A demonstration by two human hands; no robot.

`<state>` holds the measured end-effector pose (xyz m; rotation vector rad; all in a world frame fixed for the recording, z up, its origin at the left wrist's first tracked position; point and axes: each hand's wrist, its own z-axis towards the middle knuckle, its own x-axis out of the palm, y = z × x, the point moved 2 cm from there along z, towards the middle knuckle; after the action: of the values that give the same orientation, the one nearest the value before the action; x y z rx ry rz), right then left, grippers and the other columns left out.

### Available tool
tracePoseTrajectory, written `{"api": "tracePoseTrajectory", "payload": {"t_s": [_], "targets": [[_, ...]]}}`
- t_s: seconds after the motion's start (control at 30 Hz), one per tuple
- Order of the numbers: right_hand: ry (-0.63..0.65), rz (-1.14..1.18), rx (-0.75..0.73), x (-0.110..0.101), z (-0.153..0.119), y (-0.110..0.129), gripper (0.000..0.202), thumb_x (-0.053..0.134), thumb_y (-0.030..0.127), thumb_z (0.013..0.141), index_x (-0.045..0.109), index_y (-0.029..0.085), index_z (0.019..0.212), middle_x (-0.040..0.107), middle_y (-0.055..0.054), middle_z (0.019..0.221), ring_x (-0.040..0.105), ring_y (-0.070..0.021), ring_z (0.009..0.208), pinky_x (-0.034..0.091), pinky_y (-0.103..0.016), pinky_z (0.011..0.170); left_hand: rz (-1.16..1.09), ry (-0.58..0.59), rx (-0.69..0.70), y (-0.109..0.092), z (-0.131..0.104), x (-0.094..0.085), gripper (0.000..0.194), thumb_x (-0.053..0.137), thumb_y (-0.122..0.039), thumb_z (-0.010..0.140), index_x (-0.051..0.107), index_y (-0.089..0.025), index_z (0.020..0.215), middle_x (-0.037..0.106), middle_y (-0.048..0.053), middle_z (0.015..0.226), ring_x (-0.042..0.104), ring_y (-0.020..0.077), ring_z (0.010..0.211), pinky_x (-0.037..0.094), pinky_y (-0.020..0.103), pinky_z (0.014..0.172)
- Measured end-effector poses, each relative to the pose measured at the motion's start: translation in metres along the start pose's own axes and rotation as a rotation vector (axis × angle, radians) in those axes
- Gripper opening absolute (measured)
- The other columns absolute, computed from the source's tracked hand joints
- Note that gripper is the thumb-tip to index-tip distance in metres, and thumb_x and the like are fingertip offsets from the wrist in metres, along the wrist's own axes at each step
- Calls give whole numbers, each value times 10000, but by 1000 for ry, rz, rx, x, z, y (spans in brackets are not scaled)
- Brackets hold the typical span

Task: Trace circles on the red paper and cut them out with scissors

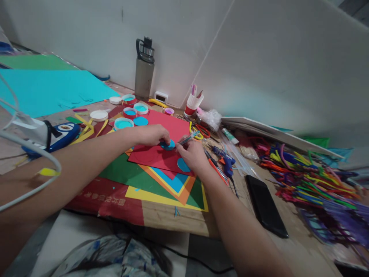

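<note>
The left hand is seemingly steadying a round blue paper disc on a red paper sheet; whether pinching, I cannot tell. The right hand is pinching a slim translucent pen.

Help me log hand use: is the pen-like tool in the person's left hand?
No, the right hand holds the pen-like tool, while the left hand touches a blue disc.

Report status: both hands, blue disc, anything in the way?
Left hand: fingertips on blue disc, over red sheet. Right hand: gripping pen, tip near disc. No obstruction seen between them.
</note>
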<state>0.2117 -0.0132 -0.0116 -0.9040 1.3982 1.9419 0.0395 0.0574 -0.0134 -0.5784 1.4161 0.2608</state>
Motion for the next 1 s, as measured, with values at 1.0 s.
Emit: {"api": "tracePoseTrajectory", "payload": {"t_s": [1.0], "targets": [[-100, -247, 147, -6, 32, 5, 266, 482, 258, 824, 635, 139, 642, 655, -77, 621, 522, -136, 546, 308, -255, 554, 328, -193, -143, -73, -25, 12, 330, 474, -339, 924, 702, -102, 900, 693, 146, 932, 622, 288, 914, 398, 427, 809]]}}
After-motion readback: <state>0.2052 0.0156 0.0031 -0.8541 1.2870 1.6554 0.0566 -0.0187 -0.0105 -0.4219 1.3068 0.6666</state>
